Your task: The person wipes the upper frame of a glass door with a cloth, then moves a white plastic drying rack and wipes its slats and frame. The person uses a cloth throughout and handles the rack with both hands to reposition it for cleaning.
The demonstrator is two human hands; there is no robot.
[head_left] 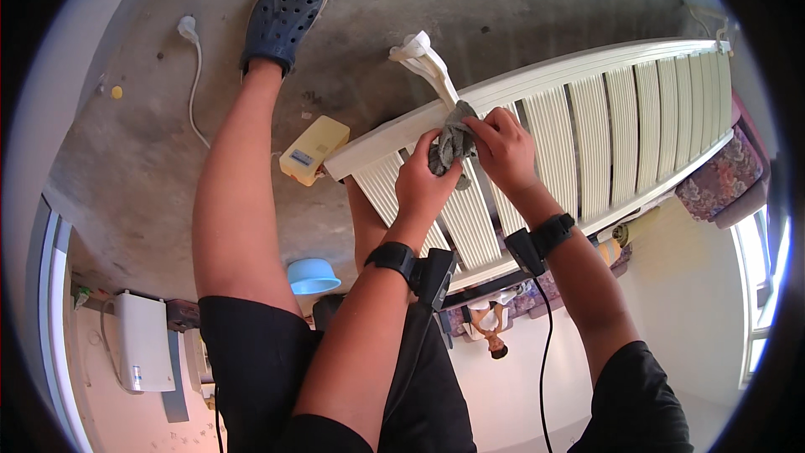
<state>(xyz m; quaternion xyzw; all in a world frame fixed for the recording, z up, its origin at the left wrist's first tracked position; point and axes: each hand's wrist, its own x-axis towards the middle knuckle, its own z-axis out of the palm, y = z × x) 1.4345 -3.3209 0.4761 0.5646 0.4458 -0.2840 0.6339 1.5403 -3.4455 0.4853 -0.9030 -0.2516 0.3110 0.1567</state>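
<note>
A crumpled grey cloth [453, 144] is bunched between my two hands, over the edge of a long white slatted panel [553, 147]. My left hand [422, 183] grips the cloth from its left side, fingers curled round it. From the right, my right hand [506, 149] pinches the cloth, thumb and fingers closed. A white bracket-like foot [426, 65] sticks out beyond the panel's far edge, and its near end passes under the cloth. Whether the cloth is wrapped fully around that foot is hidden by my fingers.
By the panel's left end stands a pale yellow box [314, 151]. A white plug with its cord [191, 42] lies on the concrete floor. My shoe [287, 21] is further forward. A light-blue basin [312, 276] sits behind my leg. Another person [489, 323] sits in the background.
</note>
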